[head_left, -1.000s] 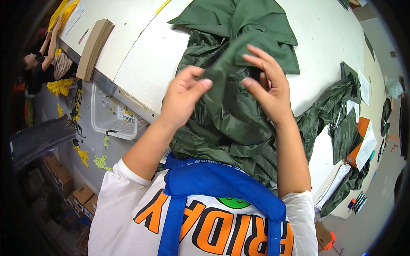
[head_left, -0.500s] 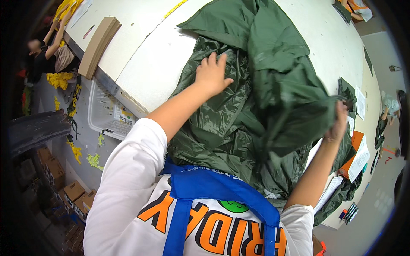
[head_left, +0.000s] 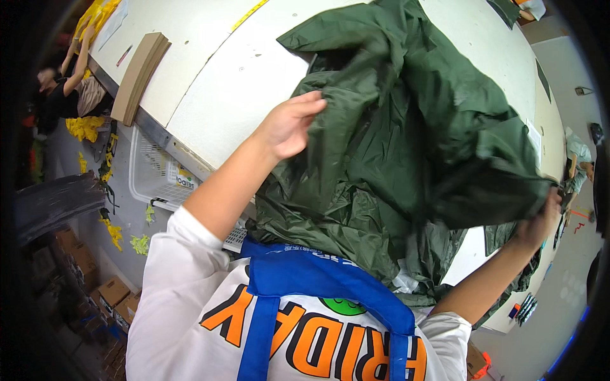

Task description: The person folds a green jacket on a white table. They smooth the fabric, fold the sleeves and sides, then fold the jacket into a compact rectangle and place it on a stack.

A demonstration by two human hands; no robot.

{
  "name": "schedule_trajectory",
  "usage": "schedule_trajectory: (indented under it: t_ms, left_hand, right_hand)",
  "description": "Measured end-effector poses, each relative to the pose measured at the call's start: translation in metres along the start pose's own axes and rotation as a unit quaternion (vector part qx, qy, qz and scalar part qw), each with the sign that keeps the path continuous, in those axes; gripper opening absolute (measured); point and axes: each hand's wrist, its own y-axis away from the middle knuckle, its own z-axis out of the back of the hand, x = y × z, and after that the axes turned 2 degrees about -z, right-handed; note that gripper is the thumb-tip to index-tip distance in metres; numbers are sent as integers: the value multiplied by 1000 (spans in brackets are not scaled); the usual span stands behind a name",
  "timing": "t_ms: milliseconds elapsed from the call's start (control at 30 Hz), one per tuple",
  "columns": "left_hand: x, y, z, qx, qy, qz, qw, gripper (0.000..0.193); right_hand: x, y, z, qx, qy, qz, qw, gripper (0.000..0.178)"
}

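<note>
A dark green garment (head_left: 381, 146) of thin, slightly shiny cloth lies rumpled across the white table in front of me and comes close to my apron. My left hand (head_left: 289, 127) pinches its left edge with the fingertips, lifting a fold of cloth. Far out to the right, my right hand (head_left: 539, 219) is closed on another edge, and a panel stretches up off the table between the hands. Motion blurs that panel and the right fingers. A bit of whitish material (head_left: 405, 279) shows among the folds near my apron.
The white table (head_left: 222, 95) carries a stack of brown cardboard strips (head_left: 141, 79), a pen (head_left: 124, 55) and a yellow measuring tape (head_left: 249, 14). A white plastic basket (head_left: 147, 168) stands below its left edge. Another person (head_left: 76, 95) handles yellow cloth at the far left. Cardboard boxes (head_left: 114, 291) sit lower left.
My left hand has gone from lying spread on the cloth to pinching its left edge. My right hand has moved outward to the right and slightly down, drawing the garment wider.
</note>
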Motion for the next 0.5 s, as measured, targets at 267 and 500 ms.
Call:
schedule_trajectory:
  t_ms: [267, 500]
  left_hand:
    - [26, 69, 31, -95, 90, -19, 991, 33]
    - [-1, 102, -5, -271, -535, -331, 728, 45]
  right_hand:
    - [-118, 102, -265, 490, 83, -136, 857, 20]
    - [-88, 156, -299, 429, 399, 220, 780, 11]
